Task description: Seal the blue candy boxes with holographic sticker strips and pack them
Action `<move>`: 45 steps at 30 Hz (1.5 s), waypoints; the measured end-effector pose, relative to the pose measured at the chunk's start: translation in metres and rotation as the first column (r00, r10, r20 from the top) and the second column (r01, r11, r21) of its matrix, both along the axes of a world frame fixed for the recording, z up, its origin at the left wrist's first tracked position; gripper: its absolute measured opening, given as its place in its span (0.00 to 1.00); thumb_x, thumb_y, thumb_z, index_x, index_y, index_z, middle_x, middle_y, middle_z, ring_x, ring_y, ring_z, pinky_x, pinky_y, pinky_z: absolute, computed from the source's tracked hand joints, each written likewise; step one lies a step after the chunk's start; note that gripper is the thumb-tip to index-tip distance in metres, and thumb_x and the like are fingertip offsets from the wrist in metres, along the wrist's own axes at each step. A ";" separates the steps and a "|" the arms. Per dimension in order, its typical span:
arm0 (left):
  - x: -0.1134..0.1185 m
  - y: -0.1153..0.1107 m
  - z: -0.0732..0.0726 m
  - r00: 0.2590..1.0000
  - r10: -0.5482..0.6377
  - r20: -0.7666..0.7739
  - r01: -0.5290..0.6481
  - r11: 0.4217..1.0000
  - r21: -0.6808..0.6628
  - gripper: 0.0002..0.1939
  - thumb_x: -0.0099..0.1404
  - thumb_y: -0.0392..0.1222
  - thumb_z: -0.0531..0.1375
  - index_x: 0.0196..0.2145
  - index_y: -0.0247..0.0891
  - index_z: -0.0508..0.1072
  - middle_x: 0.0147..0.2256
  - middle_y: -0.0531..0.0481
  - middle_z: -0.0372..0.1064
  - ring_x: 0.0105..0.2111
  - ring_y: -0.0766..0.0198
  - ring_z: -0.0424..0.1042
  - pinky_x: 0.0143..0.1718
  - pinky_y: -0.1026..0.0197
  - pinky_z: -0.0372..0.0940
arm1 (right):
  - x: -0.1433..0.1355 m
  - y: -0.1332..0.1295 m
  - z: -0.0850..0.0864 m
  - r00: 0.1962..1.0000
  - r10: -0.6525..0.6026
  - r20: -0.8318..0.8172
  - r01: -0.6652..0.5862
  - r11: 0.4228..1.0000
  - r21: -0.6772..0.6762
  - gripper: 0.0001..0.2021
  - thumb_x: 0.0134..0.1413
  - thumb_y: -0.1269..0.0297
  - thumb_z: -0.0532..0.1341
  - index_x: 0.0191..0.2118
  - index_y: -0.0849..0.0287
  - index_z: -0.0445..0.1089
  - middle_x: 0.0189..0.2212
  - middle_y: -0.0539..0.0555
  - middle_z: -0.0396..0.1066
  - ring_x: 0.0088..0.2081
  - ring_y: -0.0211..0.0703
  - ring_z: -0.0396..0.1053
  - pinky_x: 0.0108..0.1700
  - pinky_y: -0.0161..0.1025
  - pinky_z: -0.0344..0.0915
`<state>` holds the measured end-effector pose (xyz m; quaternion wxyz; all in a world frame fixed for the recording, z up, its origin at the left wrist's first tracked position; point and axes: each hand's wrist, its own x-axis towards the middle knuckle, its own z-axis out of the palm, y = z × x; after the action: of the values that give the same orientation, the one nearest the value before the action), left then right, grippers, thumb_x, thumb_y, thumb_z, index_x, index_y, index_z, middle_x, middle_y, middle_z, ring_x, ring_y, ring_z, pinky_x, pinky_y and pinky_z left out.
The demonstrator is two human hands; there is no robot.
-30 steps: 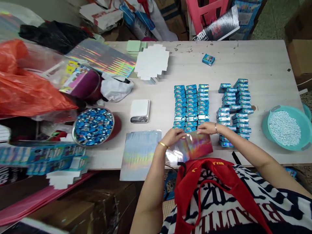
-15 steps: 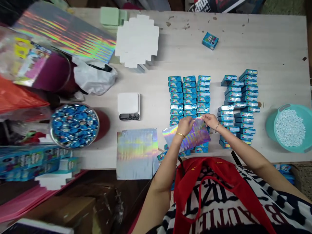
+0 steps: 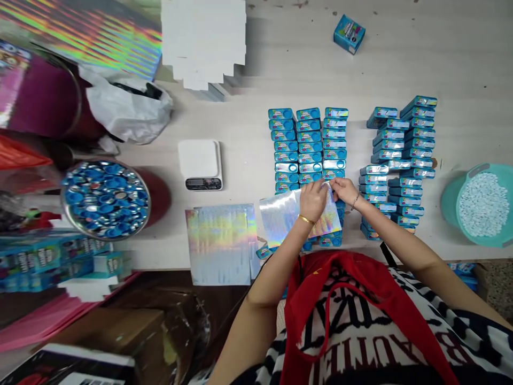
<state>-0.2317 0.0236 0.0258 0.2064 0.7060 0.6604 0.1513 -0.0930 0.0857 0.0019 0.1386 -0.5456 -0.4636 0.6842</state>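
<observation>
A shiny holographic sheet [image 3: 278,216] is held tilted over the near ends of the stacked blue boxes. My left hand [image 3: 312,200], with a gold bangle at the wrist, lies across the sheet with its fingers closed at the upper edge. At the upper right corner, my right hand [image 3: 345,191] pinches the sheet, thumb and fingers close to the left fingertips. Whatever is between the fingertips is too small to make out. Rows of small blue boxes [image 3: 308,136] stand beyond my hands, and part of them is hidden under the sheet.
More blue boxes [image 3: 417,133] stand in rows to the right, beside a teal tub [image 3: 451,200] of white pellets. Leftward are a white digital scale [image 3: 200,160], a holographic sheet stack [image 3: 220,246] and a bowl [image 3: 146,200] of blue-and-silver pieces. White cut-out cards [image 3: 204,37] are piled behind.
The view has shifted closer to the table. My left hand has slid rightward along the sheet, nearer my right hand, and the sheet's tilt has changed, so its purple sheen now looks silver.
</observation>
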 end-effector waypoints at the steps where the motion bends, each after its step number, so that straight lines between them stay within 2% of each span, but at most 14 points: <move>1: 0.001 -0.006 0.004 1.000 -0.003 0.014 0.003 1.000 0.008 0.12 0.71 0.37 0.51 0.38 0.38 0.75 0.53 0.38 0.72 0.47 0.51 0.68 0.45 0.50 0.58 | 0.000 0.000 -0.001 1.000 -0.001 0.005 0.001 1.000 0.005 0.15 0.59 0.50 0.59 0.29 0.55 0.63 0.12 0.42 0.58 0.15 0.37 0.61 0.21 0.34 0.58; 6: 0.001 -0.030 0.039 0.964 -0.024 0.265 0.011 0.999 0.050 0.07 0.68 0.41 0.57 0.32 0.39 0.70 0.36 0.44 0.73 0.39 0.57 0.69 0.42 0.54 0.59 | 0.003 0.002 -0.004 0.992 0.100 0.080 -0.109 0.986 0.123 0.16 0.62 0.50 0.56 0.29 0.55 0.65 0.13 0.44 0.61 0.18 0.38 0.62 0.27 0.36 0.61; 8: -0.002 -0.028 0.050 0.879 0.125 0.460 -0.170 0.984 0.058 0.08 0.67 0.43 0.59 0.30 0.40 0.68 0.30 0.49 0.70 0.35 0.61 0.69 0.41 0.56 0.60 | 0.004 0.002 -0.002 0.984 0.123 0.128 -0.151 0.959 0.240 0.17 0.63 0.50 0.55 0.30 0.57 0.68 0.19 0.48 0.67 0.24 0.40 0.67 0.32 0.38 0.64; 10: -0.005 -0.017 0.055 0.688 0.329 0.647 -0.418 0.908 -0.017 0.10 0.65 0.46 0.62 0.30 0.40 0.67 0.29 0.52 0.68 0.32 0.64 0.68 0.38 0.59 0.62 | 0.007 0.001 0.003 0.986 0.076 0.147 -0.129 0.909 0.396 0.20 0.62 0.45 0.55 0.33 0.58 0.71 0.29 0.54 0.73 0.35 0.45 0.71 0.41 0.41 0.67; 12: -0.005 0.000 0.052 0.462 0.462 0.758 -0.563 0.812 -0.152 0.13 0.62 0.49 0.65 0.30 0.40 0.66 0.28 0.54 0.67 0.29 0.66 0.68 0.35 0.61 0.63 | 0.011 -0.001 0.010 0.993 -0.036 0.108 -0.020 0.877 0.480 0.27 0.62 0.38 0.51 0.37 0.59 0.73 0.36 0.57 0.74 0.41 0.46 0.70 0.46 0.43 0.67; 14: -0.003 0.016 0.045 0.312 0.513 0.800 -0.594 0.762 -0.257 0.17 0.57 0.52 0.68 0.29 0.40 0.65 0.27 0.55 0.65 0.28 0.68 0.67 0.34 0.63 0.63 | 0.016 -0.004 0.018 0.989 -0.144 0.038 0.116 0.904 0.412 0.35 0.63 0.33 0.43 0.40 0.59 0.74 0.33 0.56 0.72 0.38 0.44 0.70 0.43 0.42 0.68; 16: 0.001 0.029 0.037 0.241 0.530 0.813 -0.587 0.747 -0.313 0.20 0.54 0.53 0.69 0.28 0.40 0.64 0.26 0.56 0.63 0.27 0.69 0.66 0.34 0.64 0.64 | 0.021 -0.006 0.025 0.981 -0.195 -0.020 0.193 0.940 0.282 0.39 0.62 0.31 0.38 0.40 0.59 0.74 0.29 0.54 0.69 0.33 0.42 0.68 0.37 0.39 0.67; 18: 0.007 0.038 0.028 0.202 0.545 0.813 -0.579 0.737 -0.350 0.20 0.53 0.53 0.70 0.28 0.40 0.64 0.25 0.57 0.62 0.27 0.70 0.65 0.33 0.64 0.63 | 0.024 -0.007 0.030 0.976 -0.209 -0.053 0.216 0.949 0.230 0.34 0.59 0.30 0.46 0.37 0.58 0.73 0.27 0.51 0.68 0.31 0.40 0.66 0.36 0.38 0.65; 21: 0.016 0.048 0.014 0.177 0.583 0.793 -0.548 0.728 -0.413 0.18 0.54 0.50 0.69 0.28 0.39 0.65 0.25 0.56 0.63 0.26 0.70 0.65 0.32 0.65 0.63 | 0.027 -0.001 0.032 0.966 -0.254 -0.052 0.258 0.927 0.271 0.25 0.54 0.36 0.59 0.31 0.57 0.68 0.27 0.49 0.67 0.30 0.38 0.63 0.36 0.37 0.64; 25: 0.024 0.071 -0.004 0.229 0.604 0.764 -0.539 0.732 -0.417 0.11 0.56 0.41 0.67 0.27 0.38 0.67 0.25 0.56 0.64 0.27 0.69 0.65 0.33 0.64 0.63 | 0.035 0.023 0.026 0.954 -0.300 -0.010 0.283 0.888 0.361 0.21 0.58 0.42 0.57 0.29 0.56 0.63 0.25 0.49 0.64 0.28 0.38 0.60 0.34 0.37 0.62; 31: 0.026 0.108 -0.026 0.616 0.532 0.581 -0.575 0.808 -0.129 0.06 0.57 0.36 0.65 0.26 0.38 0.70 0.30 0.52 0.67 0.36 0.62 0.67 0.44 0.59 0.63 | 0.046 0.070 0.004 0.944 -0.229 0.239 0.056 0.822 0.567 0.13 0.62 0.57 0.55 0.28 0.55 0.60 0.26 0.50 0.63 0.30 0.41 0.60 0.37 0.39 0.60; 33: 0.025 0.114 -0.031 0.696 0.529 0.486 -0.573 0.817 -0.069 0.06 0.58 0.37 0.65 0.26 0.39 0.71 0.33 0.50 0.68 0.40 0.59 0.66 0.49 0.55 0.61 | 0.046 0.077 -0.004 0.924 -0.196 0.329 -0.051 0.788 0.614 0.11 0.62 0.61 0.55 0.28 0.55 0.60 0.28 0.53 0.66 0.33 0.44 0.62 0.42 0.41 0.60; 39: 0.029 0.121 -0.036 0.804 0.547 0.234 -0.534 0.836 -0.122 0.03 0.61 0.39 0.62 0.30 0.39 0.73 0.40 0.46 0.70 0.47 0.52 0.66 0.53 0.48 0.58 | 0.042 0.078 -0.016 0.794 -0.137 0.593 -0.300 0.760 0.577 0.11 0.66 0.61 0.51 0.33 0.56 0.66 0.35 0.57 0.70 0.41 0.51 0.64 0.46 0.45 0.58; 45: 0.034 0.125 -0.027 0.836 0.547 0.053 -0.534 0.831 -0.159 0.07 0.62 0.42 0.61 0.39 0.39 0.72 0.47 0.42 0.68 0.52 0.47 0.65 0.54 0.45 0.58 | 0.037 0.080 -0.014 0.695 -0.102 0.711 -0.398 0.770 0.499 0.11 0.67 0.62 0.51 0.39 0.58 0.70 0.40 0.59 0.72 0.46 0.54 0.62 0.46 0.46 0.54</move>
<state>-0.1977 0.1483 -0.0016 0.2347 0.4665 0.8311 0.1913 -0.0563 0.1661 -0.0125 0.0628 -0.6445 -0.7229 0.2407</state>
